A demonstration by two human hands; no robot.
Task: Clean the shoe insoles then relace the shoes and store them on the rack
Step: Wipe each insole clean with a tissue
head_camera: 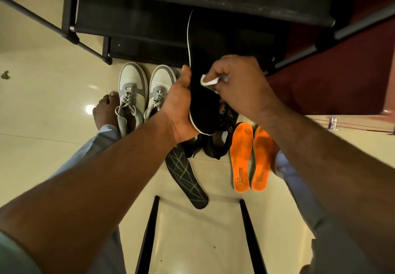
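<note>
**Black insole held up, wipe pressed to its face**

I see my left hand wrapped around the lower half of the black insole, fingers curled behind its edge and the thumb lying up along the near side, so the insole stands nearly upright with its toe end reaching up in front of the dark rack. My right hand pinches a small white wipe between thumb and fingertips and presses it against the insole's face, just beside the left thumb. The wipe has a pale green tinge along one edge.

Directly beneath the held insole, partly hidden by it, sit the black shoes on the floor, their openings facing up. Just below and to the left of them lies a second black insole with a light green line pattern, flat on the pale tile floor. To the right of the black shoes, under my right forearm, two orange insoles lie side by side, touching along their length, printed side up.

To the left of the grip a pair of white and grey sneakers stands side by side, toes toward the rack, laces threaded and loose. A bare foot rests against the outer sneaker. Nearest me, two black bars frame a strip of floor.
</note>
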